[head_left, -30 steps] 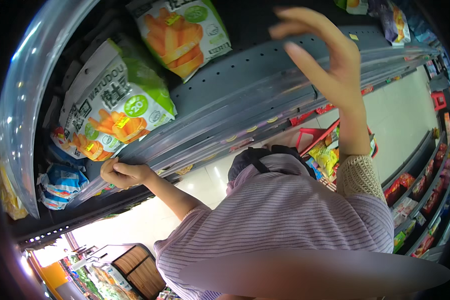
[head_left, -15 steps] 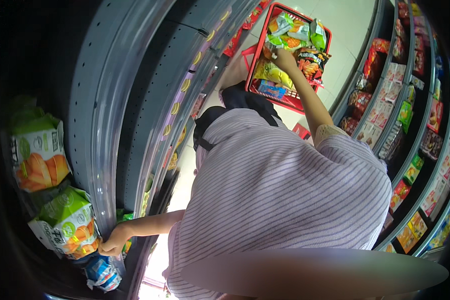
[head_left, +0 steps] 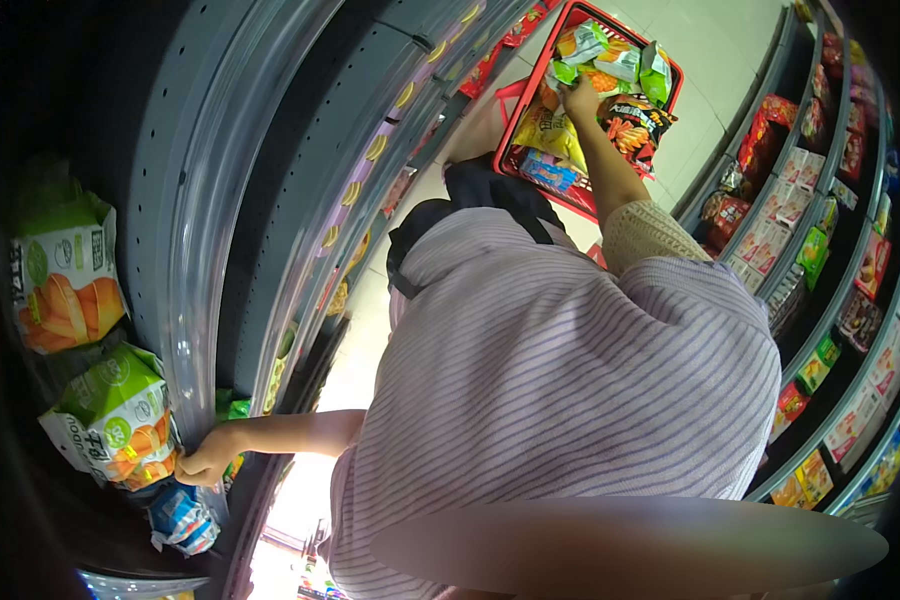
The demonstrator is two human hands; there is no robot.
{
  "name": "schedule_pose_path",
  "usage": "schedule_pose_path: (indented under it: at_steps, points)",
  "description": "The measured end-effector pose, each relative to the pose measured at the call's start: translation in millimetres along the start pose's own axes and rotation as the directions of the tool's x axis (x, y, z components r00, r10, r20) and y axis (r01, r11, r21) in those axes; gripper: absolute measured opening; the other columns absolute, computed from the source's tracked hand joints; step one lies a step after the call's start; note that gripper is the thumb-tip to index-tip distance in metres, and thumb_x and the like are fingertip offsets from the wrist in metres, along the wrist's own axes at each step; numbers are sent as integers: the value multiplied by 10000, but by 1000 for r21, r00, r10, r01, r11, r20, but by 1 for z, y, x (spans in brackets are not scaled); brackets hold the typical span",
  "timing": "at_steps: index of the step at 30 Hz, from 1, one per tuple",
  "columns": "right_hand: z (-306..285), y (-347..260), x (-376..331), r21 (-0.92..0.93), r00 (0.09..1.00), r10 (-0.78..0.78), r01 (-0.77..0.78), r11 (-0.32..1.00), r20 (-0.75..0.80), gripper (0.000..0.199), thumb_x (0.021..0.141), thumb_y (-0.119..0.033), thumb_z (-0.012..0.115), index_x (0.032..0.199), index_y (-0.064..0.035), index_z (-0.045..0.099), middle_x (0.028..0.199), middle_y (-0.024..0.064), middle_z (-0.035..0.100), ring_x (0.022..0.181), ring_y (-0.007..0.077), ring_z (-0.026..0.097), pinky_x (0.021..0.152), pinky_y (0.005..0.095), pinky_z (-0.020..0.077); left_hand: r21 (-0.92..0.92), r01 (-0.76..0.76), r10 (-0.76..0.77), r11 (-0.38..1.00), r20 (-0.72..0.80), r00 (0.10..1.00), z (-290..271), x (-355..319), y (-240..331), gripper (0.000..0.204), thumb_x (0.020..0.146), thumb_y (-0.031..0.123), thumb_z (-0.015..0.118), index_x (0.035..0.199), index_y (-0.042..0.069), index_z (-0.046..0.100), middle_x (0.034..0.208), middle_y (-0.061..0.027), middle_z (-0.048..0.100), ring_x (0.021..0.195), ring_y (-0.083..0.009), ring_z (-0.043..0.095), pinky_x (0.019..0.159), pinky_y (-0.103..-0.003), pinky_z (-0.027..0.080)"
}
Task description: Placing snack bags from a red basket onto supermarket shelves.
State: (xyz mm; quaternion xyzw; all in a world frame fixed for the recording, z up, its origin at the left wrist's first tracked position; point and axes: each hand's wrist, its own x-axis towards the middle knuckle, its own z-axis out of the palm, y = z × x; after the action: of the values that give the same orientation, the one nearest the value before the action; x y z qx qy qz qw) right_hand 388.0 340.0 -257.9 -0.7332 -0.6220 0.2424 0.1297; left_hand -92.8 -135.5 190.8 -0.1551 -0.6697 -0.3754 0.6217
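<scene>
My left hand [head_left: 205, 457] reaches to the shelf at the left. Its fingers are closed at the lower corner of a green and white snack bag [head_left: 120, 420] with orange pictures on it. Behind that stands a similar bag [head_left: 65, 285], and below the hand lies a blue and white packet [head_left: 184, 522]. My right hand [head_left: 582, 103] is inside a red basket [head_left: 676, 92], its fingers closed at the upper edge of a yellow snack bag [head_left: 550, 130]; the fingertips are partly hidden. Beside it sit a black snack bag [head_left: 638, 128] and green and white bags [head_left: 618, 65].
Grey shelves with a clear plastic front rail [head_left: 195, 300] run along the left. At the right, curved racks hold many packets, among them red bags [head_left: 768, 130] and white and pink boxes [head_left: 775, 215]. The basket stands on a pale tiled floor [head_left: 705, 60].
The yellow bag stands higher in the basket, with my right hand at its top. My right arm has shifted, showing more knitted sleeve. My left hand stays at the shelf bag while the view shifts slightly.
</scene>
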Motion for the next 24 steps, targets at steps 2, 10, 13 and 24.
schedule_pose_path:
  at_steps: [2,10,13,24]
  points:
    - [-16,10,-1,-34,996,-81,80,996,-21,385,768,-361,678,964,-37,609,874,184,663,852,375,629,756,450,478,18,-5,5,1000,0,1000,-1,-1,-4,215,716,162,463,564,10,472,545,-65,451,525,-191,423,555,-327,370]
    - [-162,8,-30,330,654,-190,-97,939,732,313,931,-250,550,1062,32,588,935,72,636,834,160,643,732,311,568,91,-46,41,995,64,997,-4,0,3,277,829,235,416,665,23,486,639,-74,474,585,-192,444,607,-341,392]
    - [-206,-20,-48,377,592,-280,-45,925,756,325,929,-259,555,1074,30,590,991,36,620,893,121,604,783,296,547,136,-59,43,989,118,992,-8,-4,11,303,871,262,399,703,27,491,674,-77,483,608,-192,452,627,-347,400]
    - [-279,-180,-90,802,464,-753,138,581,466,435,865,-274,640,1147,51,578,1012,38,633,929,112,582,820,249,463,33,-11,10,999,6,1000,-2,-2,17,205,725,148,486,574,13,512,573,-78,481,559,-197,436,565,-340,363]
